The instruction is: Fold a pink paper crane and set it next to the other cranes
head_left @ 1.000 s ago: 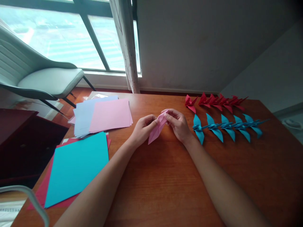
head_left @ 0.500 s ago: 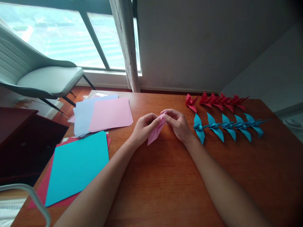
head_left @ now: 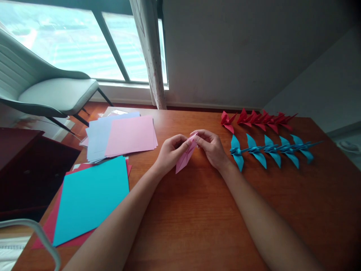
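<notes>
Both my hands meet over the middle of the wooden table (head_left: 197, 218). My left hand (head_left: 169, 152) and my right hand (head_left: 211, 147) pinch the upper end of a partly folded pink paper piece (head_left: 184, 158), whose pointed lower end hangs toward the table. The fingers of both hands are closed on the folds. To the right of my right hand lies a row of several blue paper cranes (head_left: 270, 151), and behind it a row of several red paper cranes (head_left: 258, 119).
A stack of pink and pale blue sheets (head_left: 124, 136) lies at the left rear of the table. A turquoise sheet (head_left: 90, 197) rests on red sheets nearer the left edge. A grey chair (head_left: 47, 94) stands by the window, and a curtain (head_left: 149, 52) hangs behind the table.
My hands and the pink piece have barely shifted; the fingertips have drawn a little closer together at the top of the fold.
</notes>
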Demonstrator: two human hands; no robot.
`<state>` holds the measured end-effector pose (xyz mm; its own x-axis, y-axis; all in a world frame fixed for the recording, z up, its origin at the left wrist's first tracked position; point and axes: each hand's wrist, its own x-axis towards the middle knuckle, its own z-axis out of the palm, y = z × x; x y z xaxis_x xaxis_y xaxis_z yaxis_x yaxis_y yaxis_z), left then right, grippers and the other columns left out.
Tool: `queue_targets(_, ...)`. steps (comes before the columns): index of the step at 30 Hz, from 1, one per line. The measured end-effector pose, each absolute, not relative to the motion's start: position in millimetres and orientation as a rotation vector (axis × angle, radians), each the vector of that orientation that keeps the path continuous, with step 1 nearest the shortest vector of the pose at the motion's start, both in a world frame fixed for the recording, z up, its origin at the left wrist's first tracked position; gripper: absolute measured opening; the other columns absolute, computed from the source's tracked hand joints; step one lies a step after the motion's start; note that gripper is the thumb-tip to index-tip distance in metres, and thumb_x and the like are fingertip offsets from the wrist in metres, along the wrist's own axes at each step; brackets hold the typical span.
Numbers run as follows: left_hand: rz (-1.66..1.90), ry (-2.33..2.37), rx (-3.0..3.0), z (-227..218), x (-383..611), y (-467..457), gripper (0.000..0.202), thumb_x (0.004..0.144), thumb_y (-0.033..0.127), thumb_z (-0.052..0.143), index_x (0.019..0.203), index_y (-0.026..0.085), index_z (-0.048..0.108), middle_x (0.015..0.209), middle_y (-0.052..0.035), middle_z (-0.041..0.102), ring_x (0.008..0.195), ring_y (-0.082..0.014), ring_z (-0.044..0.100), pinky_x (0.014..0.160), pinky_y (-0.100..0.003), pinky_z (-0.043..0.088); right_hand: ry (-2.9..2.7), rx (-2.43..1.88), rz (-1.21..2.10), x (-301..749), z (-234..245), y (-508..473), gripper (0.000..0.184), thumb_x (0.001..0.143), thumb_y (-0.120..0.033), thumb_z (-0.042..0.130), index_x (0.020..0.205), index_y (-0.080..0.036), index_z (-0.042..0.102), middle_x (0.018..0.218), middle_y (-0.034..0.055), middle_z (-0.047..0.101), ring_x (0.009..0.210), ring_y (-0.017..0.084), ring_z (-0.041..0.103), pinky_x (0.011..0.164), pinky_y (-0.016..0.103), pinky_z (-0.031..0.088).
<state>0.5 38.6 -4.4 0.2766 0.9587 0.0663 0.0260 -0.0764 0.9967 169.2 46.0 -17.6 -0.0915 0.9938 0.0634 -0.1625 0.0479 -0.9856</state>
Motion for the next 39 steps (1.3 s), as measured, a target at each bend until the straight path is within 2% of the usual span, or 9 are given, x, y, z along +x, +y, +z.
queue_targets(10,1.010,0.970,1.406,-3.0,-0.6,38.6,0.032,0.089,0.045,0.067,0.081,0.014,0.067,0.074,0.0000,0.058,0.068,-0.0118,0.048,0.061,-0.023,0.037,-1.159,-0.986,1.331,171.0,-20.5,47.7,0.022,0.082,-0.045,0.075,0.089,-0.024,0.078,0.082,0.0000,0.070,0.069,0.013,0.053,0.065,0.027,0.043)
queue_targets(30,0.996,0.972,1.439,-2.9,0.0,38.2,0.031,0.090,0.043,0.067,0.083,0.013,0.068,0.074,0.0001,0.058,0.069,-0.0114,0.047,0.061,-0.022,0.036,-1.121,-0.967,1.318,169.3,-22.1,48.5,0.018,0.082,-0.040,0.077,0.089,-0.024,0.080,0.081,-0.0003,0.072,0.066,0.011,0.052,0.061,0.025,0.041)
queue_targets(34,1.030,0.962,1.441,-1.5,-0.7,38.1,0.035,0.094,0.044,0.060,0.077,0.014,0.063,0.070,0.0019,0.054,0.066,-0.0107,0.045,0.062,-0.022,0.037,-1.082,-0.956,1.313,168.7,-24.6,50.1,0.018,0.082,-0.040,0.076,0.089,-0.024,0.079,0.081,-0.0002,0.071,0.066,0.010,0.053,0.061,0.025,0.041)
queue_targets(36,1.035,0.968,1.443,-1.1,-0.4,38.5,0.035,0.095,0.045,0.059,0.077,0.015,0.063,0.071,0.0014,0.057,0.066,-0.0110,0.048,0.063,-0.022,0.039,-1.046,-0.955,1.284,167.9,-25.0,51.0,0.019,0.082,-0.041,0.077,0.089,-0.023,0.079,0.080,-0.0001,0.071,0.064,0.010,0.052,0.059,0.024,0.041)
queue_targets(39,1.009,1.003,1.473,-4.0,1.0,39.5,0.029,0.092,0.042,0.064,0.088,0.014,0.069,0.079,-0.0018,0.066,0.072,-0.0136,0.055,0.067,-0.024,0.043,-0.978,-0.974,1.211,167.4,-24.6,52.5,0.020,0.081,-0.042,0.077,0.089,-0.023,0.078,0.078,-0.0002,0.069,0.063,0.010,0.051,0.058,0.024,0.040)
